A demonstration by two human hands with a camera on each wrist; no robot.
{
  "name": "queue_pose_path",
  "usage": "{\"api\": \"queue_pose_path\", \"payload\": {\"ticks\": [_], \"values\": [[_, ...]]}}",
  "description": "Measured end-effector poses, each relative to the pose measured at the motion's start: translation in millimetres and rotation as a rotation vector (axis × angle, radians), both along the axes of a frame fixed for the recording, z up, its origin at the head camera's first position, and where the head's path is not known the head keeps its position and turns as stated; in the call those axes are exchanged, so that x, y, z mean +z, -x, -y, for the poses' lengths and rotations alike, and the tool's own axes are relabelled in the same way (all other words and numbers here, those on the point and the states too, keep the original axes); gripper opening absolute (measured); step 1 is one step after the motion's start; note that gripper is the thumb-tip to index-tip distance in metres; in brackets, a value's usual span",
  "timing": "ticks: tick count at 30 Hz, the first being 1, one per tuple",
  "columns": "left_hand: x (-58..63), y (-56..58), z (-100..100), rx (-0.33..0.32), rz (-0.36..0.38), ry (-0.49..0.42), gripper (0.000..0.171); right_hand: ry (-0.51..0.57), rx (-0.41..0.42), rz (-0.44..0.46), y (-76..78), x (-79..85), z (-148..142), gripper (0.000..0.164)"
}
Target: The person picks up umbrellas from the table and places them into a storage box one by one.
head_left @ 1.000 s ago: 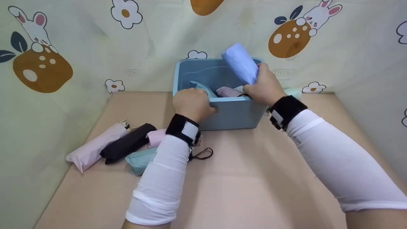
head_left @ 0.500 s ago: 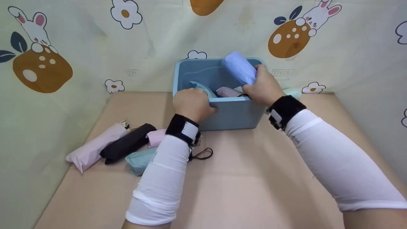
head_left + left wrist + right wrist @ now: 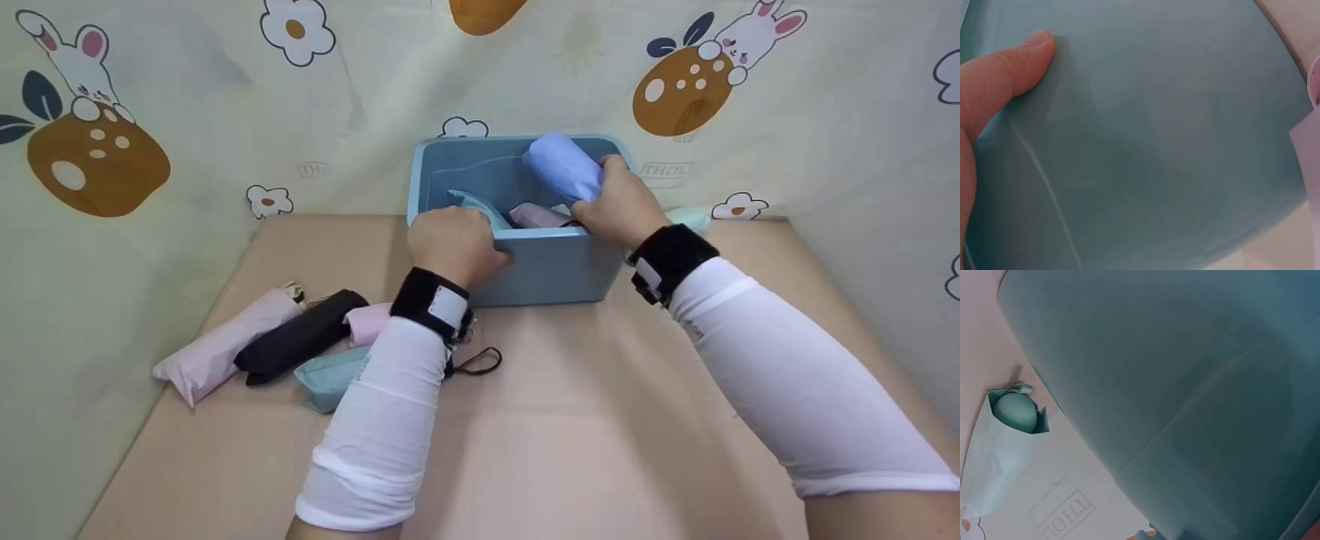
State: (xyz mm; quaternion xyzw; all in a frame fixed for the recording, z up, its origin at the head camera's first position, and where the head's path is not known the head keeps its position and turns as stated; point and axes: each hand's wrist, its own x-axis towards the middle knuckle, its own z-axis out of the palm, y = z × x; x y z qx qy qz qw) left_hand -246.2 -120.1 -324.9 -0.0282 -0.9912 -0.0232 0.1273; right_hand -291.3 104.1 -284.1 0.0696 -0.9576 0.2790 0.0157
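A blue-grey plastic bin (image 3: 547, 266) stands at the back of the table. My left hand (image 3: 454, 244) grips its front left corner, fingers over the rim; in the left wrist view the thumb (image 3: 1024, 62) lies along the outer wall. With my right hand (image 3: 621, 206) I hold a blue folded umbrella (image 3: 562, 165), tilted over the bin's right side, its upper end leaning to the left. Inside the bin lie a teal umbrella (image 3: 480, 206) and a mauve one (image 3: 538, 216), partly hidden by the front rim.
Left of the bin lie a pale pink umbrella (image 3: 229, 341), a black one (image 3: 304, 337), a pink one (image 3: 367, 324) and a teal one (image 3: 330, 379), partly under my left forearm. Behind the right wrist is a mint umbrella (image 3: 1005, 450). Patterned cloth walls (image 3: 375, 97) surround the table (image 3: 525, 450).
My right hand has lowered the upper end of the blue umbrella toward the bin's inside and shifted slightly left. The left hand has stayed at the rim.
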Motion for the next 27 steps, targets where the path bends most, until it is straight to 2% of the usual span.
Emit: {"api": "queue_pose_path", "payload": {"ticks": [17, 27], "values": [[1.3, -1.1, -0.2, -0.008, 0.0, -0.011, 0.054, -0.044, -0.01, 0.043, -1.2, 2.0, 2.7, 0.072], [0.6, -0.3, 0.2, -0.011, -0.013, -0.029, 0.05, -0.188, 0.043, 0.075, 0.6, 4.6, 6.2, 0.07]]}}
